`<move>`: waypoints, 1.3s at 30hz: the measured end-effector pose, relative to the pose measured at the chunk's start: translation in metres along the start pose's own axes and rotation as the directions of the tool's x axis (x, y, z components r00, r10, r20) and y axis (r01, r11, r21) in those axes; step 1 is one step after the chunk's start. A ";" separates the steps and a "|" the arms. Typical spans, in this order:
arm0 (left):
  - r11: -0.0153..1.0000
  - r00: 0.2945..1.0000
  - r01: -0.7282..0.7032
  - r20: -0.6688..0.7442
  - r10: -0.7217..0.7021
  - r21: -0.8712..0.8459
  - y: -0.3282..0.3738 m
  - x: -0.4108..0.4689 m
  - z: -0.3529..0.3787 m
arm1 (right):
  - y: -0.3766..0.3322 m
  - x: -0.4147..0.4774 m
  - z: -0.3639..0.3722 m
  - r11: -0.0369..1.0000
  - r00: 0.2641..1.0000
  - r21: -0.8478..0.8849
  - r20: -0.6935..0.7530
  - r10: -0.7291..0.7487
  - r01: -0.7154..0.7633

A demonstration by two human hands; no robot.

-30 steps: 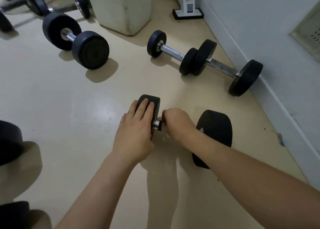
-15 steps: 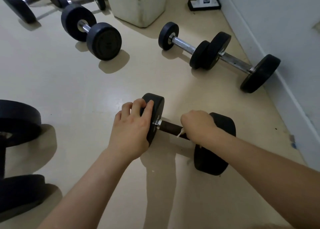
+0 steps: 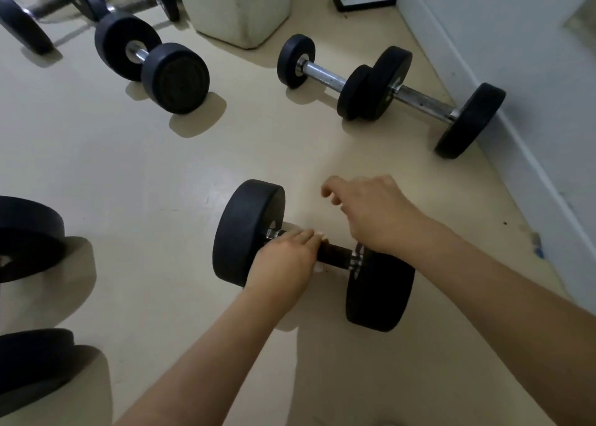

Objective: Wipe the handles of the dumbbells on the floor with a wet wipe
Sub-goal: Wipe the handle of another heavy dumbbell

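A black dumbbell (image 3: 248, 232) lies on the beige floor in front of me, its dark handle (image 3: 335, 254) bare on the right half. My left hand (image 3: 287, 261) wraps over the left end of the handle beside the left plate. Bits of a white wet wipe (image 3: 318, 267) show under its fingers. Above the dumbbell's right plate (image 3: 380, 293) hovers my right hand (image 3: 374, 212), fingers loosely curled and holding nothing.
Two chrome-handled dumbbells (image 3: 325, 77) (image 3: 425, 101) lie end to end toward the wall (image 3: 516, 70). A bigger dumbbell (image 3: 175, 77) sits at the back left, with more behind it. Black plates (image 3: 29, 238) are at the left edge. A white block (image 3: 242, 6) stands at the back.
My right hand has let go of the handle and risen above the right plate. My left hand has left the left plate and now holds the handle with the wipe.
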State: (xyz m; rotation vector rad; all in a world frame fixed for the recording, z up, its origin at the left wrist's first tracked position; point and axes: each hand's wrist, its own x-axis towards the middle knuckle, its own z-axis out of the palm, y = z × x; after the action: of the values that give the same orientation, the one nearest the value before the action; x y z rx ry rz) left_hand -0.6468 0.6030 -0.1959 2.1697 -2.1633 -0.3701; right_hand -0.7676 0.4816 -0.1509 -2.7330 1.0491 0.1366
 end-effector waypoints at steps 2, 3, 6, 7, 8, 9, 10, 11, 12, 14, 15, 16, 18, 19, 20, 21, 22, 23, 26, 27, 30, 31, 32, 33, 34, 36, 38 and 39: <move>0.998 0.999 0.050 -0.013 -0.051 -0.049 -0.004 0.003 0.000 | 0.016 -0.020 0.000 0.985 0.971 0.056 -0.166 0.170 -0.163; 0.995 0.997 0.079 -0.016 -0.080 -0.057 -0.003 0.003 -0.001 | 0.022 -0.032 0.003 0.953 0.950 0.151 -0.135 0.283 -0.263; 0.973 0.986 0.149 -0.042 -0.159 -0.177 0.004 0.006 0.001 | 0.023 -0.055 0.026 0.673 0.869 0.597 0.086 0.487 -0.436; 0.968 0.989 0.124 -0.050 -0.138 -0.219 0.010 0.007 0.004 | 0.019 -0.058 0.030 0.620 0.860 0.667 0.062 0.506 -0.413; 0.969 0.994 0.079 -0.048 -0.093 -0.235 0.017 0.007 0.006 | 0.016 -0.060 0.032 0.631 0.860 0.677 0.006 0.510 -0.379; 0.971 0.998 0.030 -0.049 -0.043 -0.235 0.025 0.007 0.007 | 0.014 -0.061 0.032 0.658 0.862 0.669 -0.052 0.504 -0.345; 0.974 0.999 -0.008 -0.042 -0.002 -0.228 0.029 0.005 0.009 | 0.011 -0.064 0.032 0.689 0.865 0.653 -0.102 0.491 -0.314; 0.977 1.000 -0.025 -0.006 0.024 -0.210 0.031 0.003 0.008 | 0.010 -0.066 0.033 0.714 0.868 0.634 -0.131 0.478 -0.297; 0.984 0.999 -0.028 0.038 0.035 -0.178 0.028 0.000 0.008 | 0.010 -0.069 0.035 0.736 0.874 0.613 -0.147 0.463 -0.287; 0.994 0.998 -0.020 0.062 0.026 -0.103 0.012 -0.006 0.006 | 0.009 -0.073 0.041 0.755 0.876 0.587 -0.152 0.457 -0.292; 0.998 0.997 -0.001 0.071 0.005 -0.068 0.005 -0.008 0.004 | 0.008 -0.075 0.043 0.754 0.873 0.589 -0.158 0.461 -0.291; 0.999 0.998 0.016 0.063 -0.014 -0.030 -0.001 -0.010 0.002 | 0.007 -0.076 0.044 0.748 0.869 0.599 -0.168 0.466 -0.286; 1.000 1.000 0.009 0.010 -0.009 0.015 -0.007 -0.013 0.003 | 0.005 -0.076 0.044 0.733 0.860 0.621 -0.180 0.478 -0.278; 0.999 0.999 -0.018 -0.027 0.019 0.030 -0.008 -0.013 0.005 | 0.005 -0.076 0.045 0.725 0.856 0.630 -0.179 0.485 -0.278; 0.997 0.997 -0.058 -0.038 0.060 0.051 -0.008 -0.013 0.007 | 0.005 -0.076 0.045 0.716 0.850 0.638 -0.177 0.496 -0.284; 0.996 0.996 -0.078 -0.025 0.080 0.052 -0.006 -0.013 0.006 | 0.004 -0.076 0.045 0.707 0.842 0.643 -0.177 0.510 -0.293; 0.998 0.998 -0.060 -0.004 0.060 0.020 -0.004 -0.011 0.006 | 0.003 -0.075 0.045 0.700 0.832 0.645 -0.177 0.526 -0.305; 1.000 1.000 -0.023 -0.008 0.023 -0.013 0.000 -0.007 0.007 | 0.003 -0.075 0.045 0.693 0.821 0.649 -0.180 0.542 -0.315; 0.988 0.999 -0.042 -0.039 0.037 -0.149 0.029 0.002 0.019 | 0.002 -0.074 0.044 0.668 0.794 0.665 -0.184 0.579 -0.333; 0.976 0.996 -0.080 -0.041 0.073 -0.204 0.038 0.002 0.027 | 0.004 -0.072 0.043 0.661 0.790 0.670 -0.181 0.586 -0.337; 0.966 0.975 -0.216 -0.072 0.208 -0.140 0.031 -0.007 0.032 | 0.007 -0.070 0.041 0.657 0.794 0.676 -0.173 0.582 -0.335; 0.968 0.968 -0.242 -0.075 0.238 -0.062 0.016 -0.009 0.030 | 0.008 -0.070 0.041 0.652 0.796 0.681 -0.168 0.582 -0.333; 0.972 0.968 -0.233 -0.099 0.231 -0.009 0.001 -0.011 0.028 | 0.009 -0.068 0.041 0.643 0.798 0.688 -0.156 0.583 -0.335; 0.984 0.975 -0.177 -0.129 0.178 0.024 -0.009 -0.011 0.024 | 0.010 -0.067 0.041 0.628 0.796 0.698 -0.137 0.590 -0.344; 0.995 0.985 -0.091 -0.143 0.095 0.036 -0.012 -0.011 0.020 | 0.011 -0.065 0.040 0.609 0.789 0.709 -0.122 0.602 -0.355; 0.999 0.984 0.021 -0.177 -0.025 -0.026 0.007 -0.007 0.026 | 0.014 -0.060 0.039 0.576 0.771 0.727 -0.102 0.628 -0.374; 0.984 0.984 -0.044 -0.179 0.012 -0.174 0.037 -0.003 0.040 | 0.018 -0.054 0.038 0.550 0.757 0.739 -0.082 0.648 -0.390; 0.975 0.982 -0.088 -0.184 0.050 -0.205 0.046 -0.003 0.044 | 0.020 -0.051 0.036 0.538 0.754 0.744 -0.069 0.653 -0.397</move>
State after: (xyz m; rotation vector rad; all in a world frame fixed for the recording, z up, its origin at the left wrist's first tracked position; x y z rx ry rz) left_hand -0.7006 0.6112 -0.2290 1.9299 -1.9974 -0.3693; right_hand -0.8196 0.5085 -0.1813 -1.6954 1.6105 -0.5663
